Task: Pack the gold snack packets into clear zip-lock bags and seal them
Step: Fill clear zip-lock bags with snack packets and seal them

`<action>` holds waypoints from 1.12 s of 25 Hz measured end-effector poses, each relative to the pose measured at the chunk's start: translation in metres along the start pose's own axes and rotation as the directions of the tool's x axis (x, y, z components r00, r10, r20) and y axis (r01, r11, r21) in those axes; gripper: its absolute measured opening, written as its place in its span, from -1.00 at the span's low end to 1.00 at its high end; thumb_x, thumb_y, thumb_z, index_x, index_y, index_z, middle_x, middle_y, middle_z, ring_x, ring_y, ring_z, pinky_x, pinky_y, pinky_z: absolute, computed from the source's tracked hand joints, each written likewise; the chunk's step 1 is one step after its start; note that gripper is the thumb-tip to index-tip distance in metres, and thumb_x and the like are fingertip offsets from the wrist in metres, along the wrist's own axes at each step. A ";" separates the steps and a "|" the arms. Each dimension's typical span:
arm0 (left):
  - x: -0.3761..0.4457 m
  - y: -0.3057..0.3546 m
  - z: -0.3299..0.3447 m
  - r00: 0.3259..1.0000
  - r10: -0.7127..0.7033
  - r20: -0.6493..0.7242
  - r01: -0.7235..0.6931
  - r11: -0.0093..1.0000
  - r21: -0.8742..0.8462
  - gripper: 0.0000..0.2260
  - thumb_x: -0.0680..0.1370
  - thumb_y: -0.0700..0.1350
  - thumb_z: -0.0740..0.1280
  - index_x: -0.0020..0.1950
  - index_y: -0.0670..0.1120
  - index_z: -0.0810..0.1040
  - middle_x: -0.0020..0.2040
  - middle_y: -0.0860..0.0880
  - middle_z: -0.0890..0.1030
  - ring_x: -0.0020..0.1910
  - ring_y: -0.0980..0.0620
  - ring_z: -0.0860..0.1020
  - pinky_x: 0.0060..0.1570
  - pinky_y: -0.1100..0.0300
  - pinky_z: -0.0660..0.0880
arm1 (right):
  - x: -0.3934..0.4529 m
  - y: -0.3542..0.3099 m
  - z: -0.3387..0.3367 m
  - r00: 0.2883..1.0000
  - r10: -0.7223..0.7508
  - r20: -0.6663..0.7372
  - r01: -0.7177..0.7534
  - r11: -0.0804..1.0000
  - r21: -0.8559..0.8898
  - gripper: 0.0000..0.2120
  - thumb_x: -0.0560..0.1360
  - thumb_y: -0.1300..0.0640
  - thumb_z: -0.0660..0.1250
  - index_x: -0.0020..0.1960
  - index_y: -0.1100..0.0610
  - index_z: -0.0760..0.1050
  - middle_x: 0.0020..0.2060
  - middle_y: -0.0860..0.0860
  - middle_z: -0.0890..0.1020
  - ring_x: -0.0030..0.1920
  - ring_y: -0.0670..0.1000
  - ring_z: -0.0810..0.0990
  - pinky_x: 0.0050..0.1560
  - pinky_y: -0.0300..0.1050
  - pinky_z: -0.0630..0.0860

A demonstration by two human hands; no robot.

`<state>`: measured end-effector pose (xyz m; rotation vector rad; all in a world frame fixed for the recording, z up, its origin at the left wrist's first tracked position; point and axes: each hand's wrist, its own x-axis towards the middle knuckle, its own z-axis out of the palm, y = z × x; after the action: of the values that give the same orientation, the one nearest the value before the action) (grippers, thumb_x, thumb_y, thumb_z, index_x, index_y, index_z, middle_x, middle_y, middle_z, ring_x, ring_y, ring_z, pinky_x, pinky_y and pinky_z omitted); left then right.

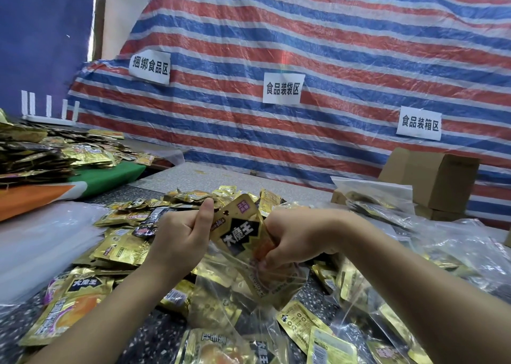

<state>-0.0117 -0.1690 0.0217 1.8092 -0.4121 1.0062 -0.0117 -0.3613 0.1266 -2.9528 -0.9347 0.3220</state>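
Note:
A gold snack packet point(240, 226) with black lettering stands half inside a clear zip-lock bag point(221, 286) in the middle of the view. My left hand point(181, 239) grips the bag's left edge beside the packet, thumb raised. My right hand point(293, 239) is closed on the packet's right side at the bag's mouth. Loose gold packets point(121, 242) cover the speckled table point(154, 327) all around both hands. Several more lie near the front edge.
A stack of empty clear bags point(41, 247) lies at the left. Filled clear bags point(414, 225) pile up at the right, with cardboard boxes point(434, 175) behind them. Another heap of gold packets point(33, 150) sits far left. A striped tarp point(304, 59) with paper signs hangs behind.

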 end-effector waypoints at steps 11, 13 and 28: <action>-0.008 0.005 -0.010 0.844 -0.278 0.458 0.390 0.905 -0.170 -0.83 0.60 -0.11 0.28 0.15 0.10 0.54 -0.04 0.05 0.70 -0.06 0.16 0.65 -0.07 0.31 0.51 | -0.017 0.026 0.011 0.996 -0.038 -0.084 0.065 0.938 0.340 -0.82 0.49 0.19 0.41 -0.08 -0.09 0.52 -0.15 -0.12 0.67 -0.11 -0.14 0.66 -0.10 -0.25 0.58; -0.013 0.005 -0.008 0.852 -0.268 0.449 0.341 0.936 -0.090 -0.86 0.59 -0.10 0.29 -0.02 0.01 0.65 -0.15 0.04 0.70 -0.17 0.19 0.63 -0.18 0.43 0.48 | -0.015 0.027 0.014 0.995 -0.032 -0.092 0.066 0.921 0.384 -0.84 0.49 0.19 0.42 -0.01 -0.03 0.55 -0.05 -0.05 0.69 -0.03 -0.06 0.68 0.04 -0.12 0.62; -0.023 0.005 -0.003 0.928 -0.258 0.268 0.326 0.912 -0.249 -0.72 0.51 0.02 0.27 -0.18 -0.07 0.73 -0.18 -0.01 0.73 -0.13 0.10 0.68 -0.14 0.42 0.50 | -0.009 0.020 0.024 0.980 -0.006 -0.200 0.034 0.990 0.136 -0.72 0.59 -0.12 0.29 -0.19 0.02 0.49 -0.27 -0.08 0.64 -0.29 -0.11 0.60 -0.35 -0.26 0.55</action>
<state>-0.0303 -0.1720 0.0069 1.6618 -0.3902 0.4985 -0.0124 -0.3834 0.1026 -2.7833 -0.8779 0.0841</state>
